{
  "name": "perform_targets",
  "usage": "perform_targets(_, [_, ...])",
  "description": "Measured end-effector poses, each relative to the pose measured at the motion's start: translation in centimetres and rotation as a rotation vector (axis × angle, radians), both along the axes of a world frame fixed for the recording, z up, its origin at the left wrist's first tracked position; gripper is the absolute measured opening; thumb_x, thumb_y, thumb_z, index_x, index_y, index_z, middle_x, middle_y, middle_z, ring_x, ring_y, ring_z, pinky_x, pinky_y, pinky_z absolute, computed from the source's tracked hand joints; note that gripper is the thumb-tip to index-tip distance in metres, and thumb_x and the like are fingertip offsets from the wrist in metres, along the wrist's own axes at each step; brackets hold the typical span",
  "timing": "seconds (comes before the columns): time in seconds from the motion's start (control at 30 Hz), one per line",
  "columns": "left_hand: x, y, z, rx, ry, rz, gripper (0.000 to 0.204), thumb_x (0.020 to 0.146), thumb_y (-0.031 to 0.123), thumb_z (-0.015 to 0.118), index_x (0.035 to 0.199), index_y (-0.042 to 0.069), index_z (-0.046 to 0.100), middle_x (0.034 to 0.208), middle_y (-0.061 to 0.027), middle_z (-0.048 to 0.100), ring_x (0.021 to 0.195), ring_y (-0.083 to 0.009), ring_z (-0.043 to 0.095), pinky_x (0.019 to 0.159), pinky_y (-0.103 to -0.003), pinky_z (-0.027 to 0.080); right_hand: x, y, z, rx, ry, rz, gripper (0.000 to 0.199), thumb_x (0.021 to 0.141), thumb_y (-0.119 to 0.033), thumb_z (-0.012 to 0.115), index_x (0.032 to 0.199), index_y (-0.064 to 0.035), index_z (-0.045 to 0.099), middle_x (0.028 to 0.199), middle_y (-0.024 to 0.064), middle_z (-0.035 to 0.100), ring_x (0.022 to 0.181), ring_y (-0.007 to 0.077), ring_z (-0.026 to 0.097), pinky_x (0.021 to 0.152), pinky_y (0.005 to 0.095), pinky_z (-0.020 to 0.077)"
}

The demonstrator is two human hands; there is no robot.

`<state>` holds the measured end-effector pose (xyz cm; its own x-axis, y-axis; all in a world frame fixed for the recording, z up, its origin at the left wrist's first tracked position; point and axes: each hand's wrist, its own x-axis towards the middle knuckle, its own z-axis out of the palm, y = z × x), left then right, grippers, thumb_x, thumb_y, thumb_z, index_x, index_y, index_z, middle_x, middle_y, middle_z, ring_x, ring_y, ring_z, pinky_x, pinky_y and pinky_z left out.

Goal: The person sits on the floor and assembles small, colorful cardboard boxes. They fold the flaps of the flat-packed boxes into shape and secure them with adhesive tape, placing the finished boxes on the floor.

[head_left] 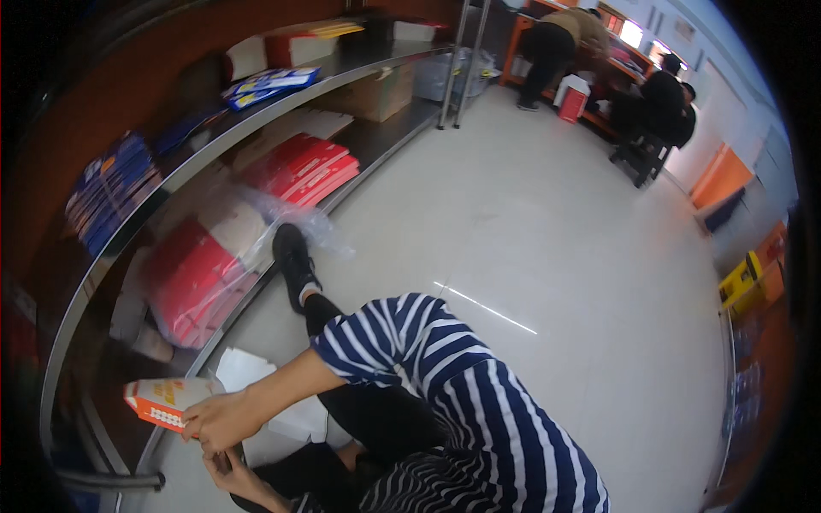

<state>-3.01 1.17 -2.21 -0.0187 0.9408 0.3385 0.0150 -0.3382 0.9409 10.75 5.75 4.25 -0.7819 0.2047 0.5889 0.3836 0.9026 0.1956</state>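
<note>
Striped blue-and-white fabric of a shirt (479, 410) fills the lower middle of the view, nearest the camera, on a person sitting on the floor (547, 222) with one leg stretched toward the shelving and a black shoe (292, 261) at its end. One hand (218, 421) is closed over the right end of an orange and white box (164, 402), which sits at the lower left just in front of the bottom metal shelf (85, 299). The other hand (233, 474) lies just below, fingers loosely curled; whether it holds anything cannot be told, and which hand is left or right is not clear from this angle. White sheets of paper (244, 372) lie on the floor just beside the box, between it and the dark trousers.

On the bottom shelf behind the box, red flat packs in clear plastic wrap (201, 274) lean together, the loose wrap spilling toward the shoe. Farther along are more red packs (304, 167) and a brown carton (376, 92). The upper shelf carries blue packs (111, 188) and blue-and-yellow ones (269, 84). Upright metal posts (457, 64) stand at the far end of the shelving.

Well apart, across the floor, one person (556, 43) bends over an orange counter and another in dark clothes (663, 107) sits near it. A yellow object (742, 282) stands at the right edge.
</note>
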Motion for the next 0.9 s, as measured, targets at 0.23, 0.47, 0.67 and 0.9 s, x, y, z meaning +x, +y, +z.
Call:
perform_targets(0.23, [1.3,-1.6,2.9,-0.224,-0.158,-0.029,0.033,0.08,0.009,0.062,0.109,-0.003,0.054,0.098,-0.0055,0.059,0.084,-0.0105,0.056,0.074,-0.022,0.044,2.8,-1.0,2.4,-0.228,0.191,0.273,0.021,0.068,-0.01,0.057,0.09,-0.0093,0.059,0.107,0.0057,0.056,0.107,0.0274,0.051,0.092,0.0417,0.0414])
perform_targets(0.47, [3.3,-2.2,2.8,-0.289,-0.639,0.071,0.041,0.08,-0.002,0.061,0.118,-0.004,0.046,0.105,-0.0082,0.055,0.089,-0.0129,0.058,0.076,-0.022,0.047,3.6,-3.4,5.1,-0.916,0.404,-0.388,0.017,0.069,-0.013,0.069,0.079,-0.0009,0.062,0.074,0.0086,0.06,0.065,0.0181,0.058,0.056,0.026,0.0444])
perform_targets(0.67, [7.0,-2.9,3.1,-0.016,-0.589,0.083,0.055,0.078,-0.012,0.055,0.129,-0.002,0.036,0.122,-0.0128,0.044,0.111,-0.0235,0.047,0.089,-0.031,0.045,2.5,-3.2,3.6,-0.9,0.513,-0.357,0.017,0.072,-0.011,0.068,0.081,0.0023,0.062,0.073,0.0093,0.06,0.063,0.0154,0.058,0.056,0.0245,0.0446])
perform_targets(0.9, [7.2,-1.6,3.2,-0.181,-0.795,0.154,0.049,0.082,0.002,0.059,0.126,-0.001,0.039,0.128,-0.0121,0.038,0.113,-0.021,0.044,0.095,-0.035,0.039,2.4,-2.7,3.3,-0.864,0.697,-0.335,0.012,0.074,-0.008,0.063,0.082,0.0013,0.063,0.072,0.011,0.059,0.064,0.0184,0.059,0.055,0.0269,0.0456])
